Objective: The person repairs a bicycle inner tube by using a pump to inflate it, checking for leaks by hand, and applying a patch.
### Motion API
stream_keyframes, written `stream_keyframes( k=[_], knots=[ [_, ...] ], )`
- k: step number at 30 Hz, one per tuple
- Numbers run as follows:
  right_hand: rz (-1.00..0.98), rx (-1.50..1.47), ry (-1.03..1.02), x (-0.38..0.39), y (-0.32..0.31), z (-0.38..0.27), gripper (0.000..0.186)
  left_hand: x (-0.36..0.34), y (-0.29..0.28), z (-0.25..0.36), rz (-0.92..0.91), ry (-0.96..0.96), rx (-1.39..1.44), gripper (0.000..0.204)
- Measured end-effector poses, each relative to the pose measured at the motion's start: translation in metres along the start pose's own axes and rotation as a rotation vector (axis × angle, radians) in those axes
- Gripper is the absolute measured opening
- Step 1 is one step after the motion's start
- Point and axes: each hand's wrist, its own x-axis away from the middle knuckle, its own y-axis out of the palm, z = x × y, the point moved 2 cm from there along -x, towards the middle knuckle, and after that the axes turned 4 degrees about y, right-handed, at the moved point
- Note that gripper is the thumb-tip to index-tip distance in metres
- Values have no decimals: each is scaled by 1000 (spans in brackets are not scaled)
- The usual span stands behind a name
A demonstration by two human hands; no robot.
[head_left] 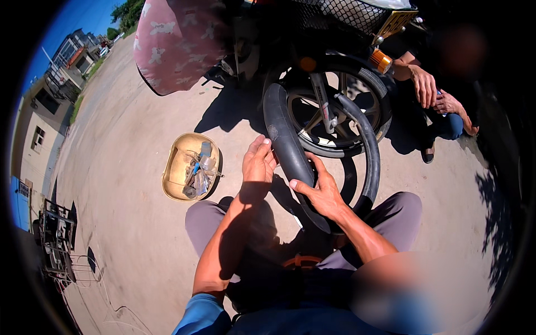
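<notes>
From my remote post, I record 2 bare hands at work on a black rubber inner tube (286, 146), which lies at centre between the operator's grey-trousered knees (407, 209) and a dark-tyred, spoked motorcycle wheel (381, 100). The tube's left limb is thick and rounded; its right limb is visibly thinner and curves toward the far side, overlapping the wheel in my view. I cannot tell whether tube and wheel touch.

The right hand (319, 190) grips the near part of the left limb, thumb across the upper surface, fingers at the right side. The left hand (259, 161) stands at the limb's left side, fingers extended and close together; I cannot tell whether it pinches anything or presses the rubber.

To the left, on pale ground (139, 245), I note a cream-yellow, rounded, open container (174, 192) holding tools and clear plastic pieces, some blue. Far beyond the tube I find a black mesh basket (346, 15), an orange lamp (381, 60) and a pink fabric cover (176, 44) with white figures. At far right, 1 other person crouches, hands (425, 88) near the knees. A dark metal rack (56, 240) stands at far left.
</notes>
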Motion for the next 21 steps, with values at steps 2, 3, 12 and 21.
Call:
stream_keyframes(
  k=[2, 3, 12, 21],
  knots=[
    [-29, -48, 34, -3, 1, 0, 88, -3, -11, -5, -60, -14, 49, 49],
    [-36, -39, -2, -6, 3, -5, 88, -6, -15, -6, -126, -34, 90, 46],
    [70, 204, 30, -54, -13, -34, 97, -1, 13, -18, -315, -54, 4, 65],
    [141, 157, 20, -76, -31, -26, 76, -5, 31, -30, -396, 18, -354, 78]
  ],
)
